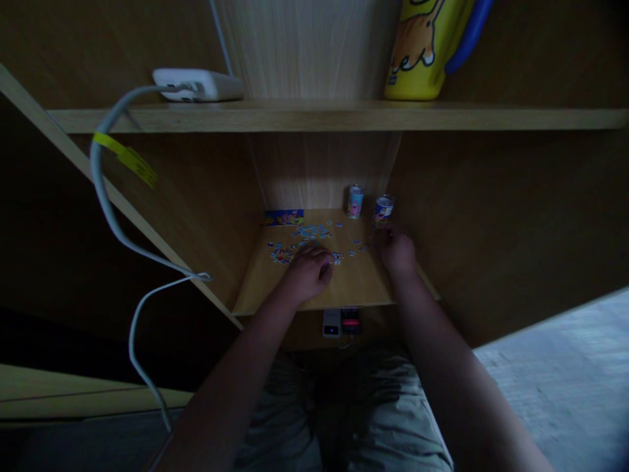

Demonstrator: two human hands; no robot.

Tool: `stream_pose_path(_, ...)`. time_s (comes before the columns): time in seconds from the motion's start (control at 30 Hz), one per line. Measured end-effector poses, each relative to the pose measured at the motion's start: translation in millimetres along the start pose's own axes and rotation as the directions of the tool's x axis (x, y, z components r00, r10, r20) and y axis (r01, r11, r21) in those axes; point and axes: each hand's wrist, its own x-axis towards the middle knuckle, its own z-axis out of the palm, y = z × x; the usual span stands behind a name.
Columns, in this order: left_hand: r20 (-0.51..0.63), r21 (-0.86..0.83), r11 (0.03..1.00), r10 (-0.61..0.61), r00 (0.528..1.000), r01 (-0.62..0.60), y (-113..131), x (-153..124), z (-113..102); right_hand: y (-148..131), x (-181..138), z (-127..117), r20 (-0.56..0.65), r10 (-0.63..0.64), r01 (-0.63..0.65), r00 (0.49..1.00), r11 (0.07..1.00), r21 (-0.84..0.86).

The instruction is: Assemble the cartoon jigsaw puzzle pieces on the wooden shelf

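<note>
Head view: across the shelf (363, 283) the work looks early, nearly everything left loose, with the left hand (310, 270) curling its fingers, the right hand (397, 252) bunching its own near the right-hand tin (383, 211), any pinch impossible to tell, and jigsaw-like pieces (312, 231), none clearly joined, beside and beyond the left fingers.

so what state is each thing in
small multicoloured puzzle pieces, spread out
left printed cylindrical can, upright
right printed cylindrical can, upright
yellow cartoon container, upright
white plastic box, cable plugged in
lower white device, light lit
left hand, fingers curled
right hand, fingers bent
</note>
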Motion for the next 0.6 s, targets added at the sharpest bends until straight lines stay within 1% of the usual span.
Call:
stream_pose_path(0.07,0.003,0.004,1.0,0.0,1.0,0.0,-0.2,-0.2,-0.3,2.4,-0.4,-3.4,0.021,0.081,-0.079,0.996,0.994,-0.075)
stream_pose_path(0.13,0.007,0.002,1.0,0.0,1.0,0.0,0.4,-0.1,-1.1,2.2,-1.5,-4.0,0.067,0.101,-0.089,0.993,0.984,-0.157)
stream_pose_path(0.17,0.007,-0.003,1.0,-0.003,1.0,0.003,0.8,-0.1,-1.5,1.0,-2.0,-3.5,0.093,0.088,-0.07,0.992,0.98,-0.187)
stream_pose_path(0.23,0.002,-0.011,1.0,-0.006,1.0,0.006,1.5,0.0,-1.7,-2.9,-2.8,-1.7,0.148,0.027,0.007,0.989,0.974,-0.228)
stream_pose_path(0.3,0.002,-0.007,1.0,-0.011,1.0,0.011,1.4,-0.2,-1.2,-7.3,-3.6,0.3,0.207,-0.037,0.092,0.978,0.961,-0.262)
stream_pose_path(0.37,0.008,-0.002,1.0,-0.015,1.0,0.015,0.9,-0.4,-0.4,-10.7,-4.9,1.5,0.26,-0.067,0.149,0.963,0.94,-0.308)
stream_pose_path(0.47,0.013,-0.002,1.0,-0.014,1.0,0.014,0.1,-0.5,0.2,-12.9,-6.7,1.5,0.304,-0.064,0.177,0.951,0.915,-0.363)
stream_pose_path(0.6,0.014,0.001,1.0,-0.009,1.0,0.009,0.9,-0.1,-1.3,-13.0,-7.3,-0.4,0.291,-0.026,0.147,0.956,0.903,-0.403)
